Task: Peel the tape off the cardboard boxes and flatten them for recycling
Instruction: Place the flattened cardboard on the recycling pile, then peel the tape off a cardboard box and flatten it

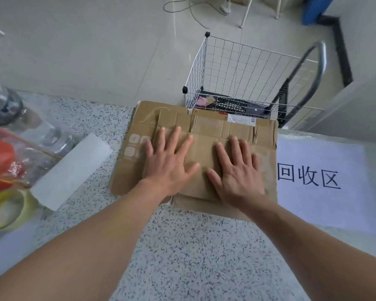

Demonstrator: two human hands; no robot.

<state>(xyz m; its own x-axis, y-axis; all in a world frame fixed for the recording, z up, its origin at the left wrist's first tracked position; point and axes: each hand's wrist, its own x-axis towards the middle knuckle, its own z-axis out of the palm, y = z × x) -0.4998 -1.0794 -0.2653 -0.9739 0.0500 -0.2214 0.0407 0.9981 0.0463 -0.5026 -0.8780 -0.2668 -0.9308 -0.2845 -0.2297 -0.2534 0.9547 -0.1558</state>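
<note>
Box (pixel 204 135): laid flat on table (pixel 182 257).
Left hand (pixel 168 161): fingers spread, pressed on box.
Right hand (pixel 237 170): likewise.

We count two hands, the left hand (pixel 168 161) and the right hand (pixel 237 170), each with five spread fingers. We see one stack of flattened cardboard (pixel 206 127); how many boxes it holds we cannot tell. We note one white sign (pixel 321 198) bearing three printed characters, one wire basket (pixel 237 68), one yellow tape roll (pixel 6 210) and one white block (pixel 72 170).
</note>
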